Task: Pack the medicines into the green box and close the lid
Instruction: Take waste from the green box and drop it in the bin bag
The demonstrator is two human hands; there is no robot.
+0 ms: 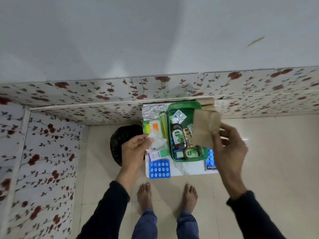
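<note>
The green box [187, 105] stands open on a small white marble-top table [188, 167]. Inside lie a Dettol bottle [177, 135], a smaller brown bottle [192, 152], a silver blister strip [179, 116] and other packs. My right hand [228, 147] is shut on a beige crepe bandage [204, 128], held above the box's right side. My left hand [136, 149] pinches a clear plastic wrapper [158, 141] left of the box. A blue tablet strip [159, 168] lies at the table's front left. A white-green carton [158, 154] sits just behind it.
A foil pack [153, 110], a green-orange pack [151, 126] and a yellow stick [163, 125] lie left of the box. Another blue strip and a plaster pack [211, 163] sit at the right. A black bag [125, 140] stands on the floor left of the table. Flowered wall panels are behind and left.
</note>
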